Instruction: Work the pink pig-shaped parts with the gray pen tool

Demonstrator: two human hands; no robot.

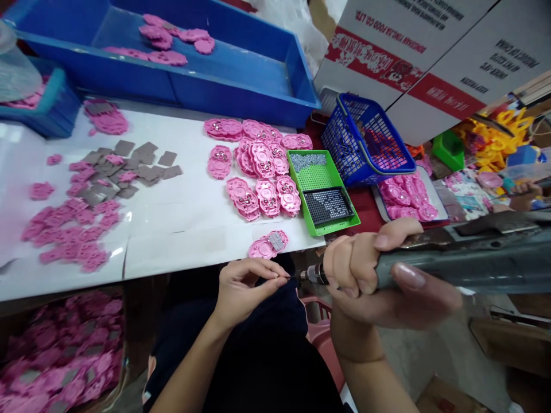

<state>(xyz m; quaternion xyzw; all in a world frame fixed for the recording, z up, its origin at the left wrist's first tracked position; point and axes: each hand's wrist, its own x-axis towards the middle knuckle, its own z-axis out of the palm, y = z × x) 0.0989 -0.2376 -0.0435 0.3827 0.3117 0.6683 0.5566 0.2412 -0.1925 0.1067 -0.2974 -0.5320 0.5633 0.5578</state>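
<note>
My right hand (387,275) is wrapped round a grey power screwdriver (465,267), its tip pointing left. At that tip my left hand (253,284) pinches with thumb and forefinger; whatever is between them is too small to make out. Just above my left hand, at the table's front edge, lies a pink plastic piece (268,245) with a grey plate on it. Behind it are stacked pink pieces (262,160) with shiny metal parts. A green tray (318,172) to their right holds small screws (307,160) and a black perforated plate (328,205).
A long blue bin (241,94) stands at the back. Grey plates (148,152) and small pink parts (71,235) lie on the left. A blue basket (365,137) and white cartons (430,57) stand on the right. A box of pink pieces (64,350) is below left.
</note>
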